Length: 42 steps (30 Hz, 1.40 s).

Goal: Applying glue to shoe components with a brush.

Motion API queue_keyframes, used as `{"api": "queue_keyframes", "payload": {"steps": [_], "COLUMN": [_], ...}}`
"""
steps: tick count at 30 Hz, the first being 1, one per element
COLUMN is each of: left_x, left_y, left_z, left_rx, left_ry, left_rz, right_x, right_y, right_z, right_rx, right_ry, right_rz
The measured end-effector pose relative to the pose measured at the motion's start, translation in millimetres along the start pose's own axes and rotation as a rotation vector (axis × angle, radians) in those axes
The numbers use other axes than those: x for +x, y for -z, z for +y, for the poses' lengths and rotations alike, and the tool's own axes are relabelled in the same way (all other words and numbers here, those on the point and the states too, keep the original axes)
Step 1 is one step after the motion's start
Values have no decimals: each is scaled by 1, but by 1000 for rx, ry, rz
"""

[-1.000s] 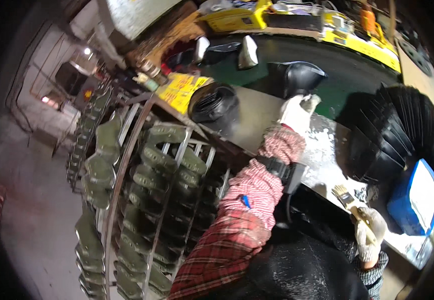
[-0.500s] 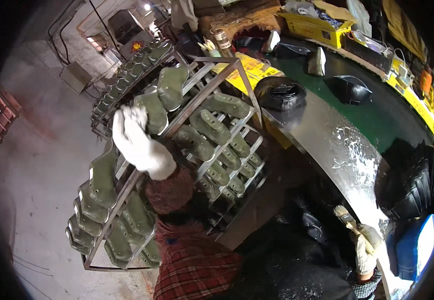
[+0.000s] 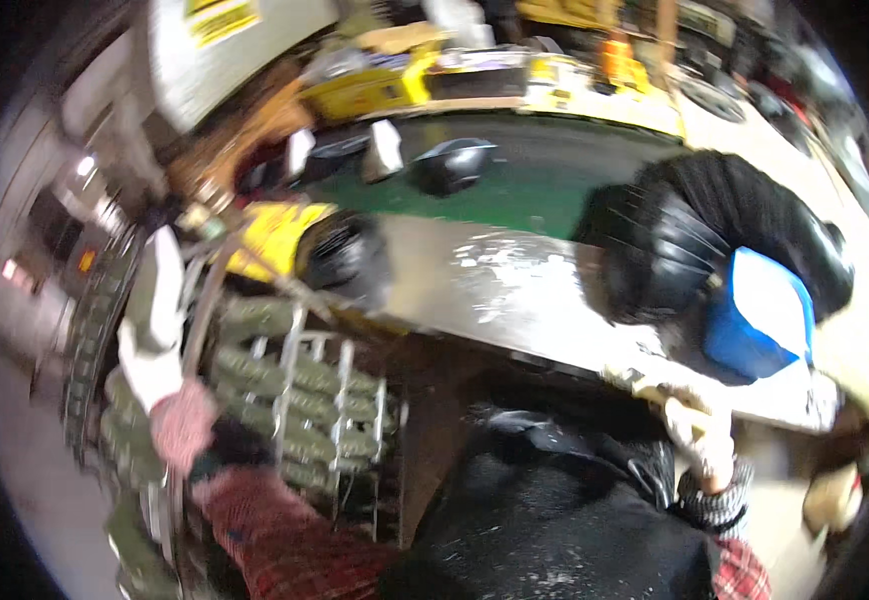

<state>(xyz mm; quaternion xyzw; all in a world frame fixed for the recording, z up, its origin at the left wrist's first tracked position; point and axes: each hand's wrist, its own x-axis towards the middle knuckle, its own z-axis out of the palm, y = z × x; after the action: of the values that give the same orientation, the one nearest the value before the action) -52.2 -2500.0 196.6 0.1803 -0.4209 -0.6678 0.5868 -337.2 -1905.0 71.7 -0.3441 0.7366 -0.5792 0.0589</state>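
My left hand (image 3: 150, 370), in a white glove, is raised at the left beside the metal rack. It grips a green shoe last (image 3: 163, 290) whose pale sole side faces me; motion blurs its outline. Several more green shoe lasts (image 3: 307, 405) lie on the rack's bars (image 3: 340, 395) to the right of that arm. My right hand (image 3: 700, 435), in a light glove, is closed around a brush (image 3: 640, 385) at the bench's front edge. Close beyond it stands a blue container (image 3: 720, 345) with something white in it.
The bench (image 3: 435, 255) carries a black leather piece (image 3: 345, 255) near the rack and a large stack of black uppers (image 3: 665, 235) at the right. A black upper (image 3: 453, 165) rests on the green surface. Yellow boxes (image 3: 365, 90) line the back. Another rack (image 3: 90, 330) stands far left.
The view has swung to the right. My left hand has lifted a shoe last off the rack. My right hand still holds the brush near the bench's edge.
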Motion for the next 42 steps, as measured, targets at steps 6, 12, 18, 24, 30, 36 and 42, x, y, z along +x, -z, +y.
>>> {"api": "queue_keyframes", "payload": {"steps": [6, 12, 18, 24, 30, 36, 42], "left_x": [-129, -276, -353, -341, -340, -335, -337], "left_y": [-76, -125, -145, -79, -65, -35, -16], "left_z": [-55, -190, -231, -258, -287, -306, -334], "left_rx": [-649, -483, -348, -280, -565, -637, -975], "left_ry": [243, 909, 1216, 1520, 1470, 1624, 1748], "left_rz": [-176, -571, -226, -412, -552, -520, -282], "right_x": [-20, -5, -8, -16, 64, 126, 71], "right_y": [141, 213, 208, 146, -31, -47, -40], "right_z": [-15, 22, 27, -16, 8, 50, 35], "right_rx": [-1120, -608, -502, -332, -343, 278, -130], "right_ry": [300, -55, -136, -25, 595, -131, 442], "right_rz": [763, 763, 700, 571, 23, -113, -466]}}
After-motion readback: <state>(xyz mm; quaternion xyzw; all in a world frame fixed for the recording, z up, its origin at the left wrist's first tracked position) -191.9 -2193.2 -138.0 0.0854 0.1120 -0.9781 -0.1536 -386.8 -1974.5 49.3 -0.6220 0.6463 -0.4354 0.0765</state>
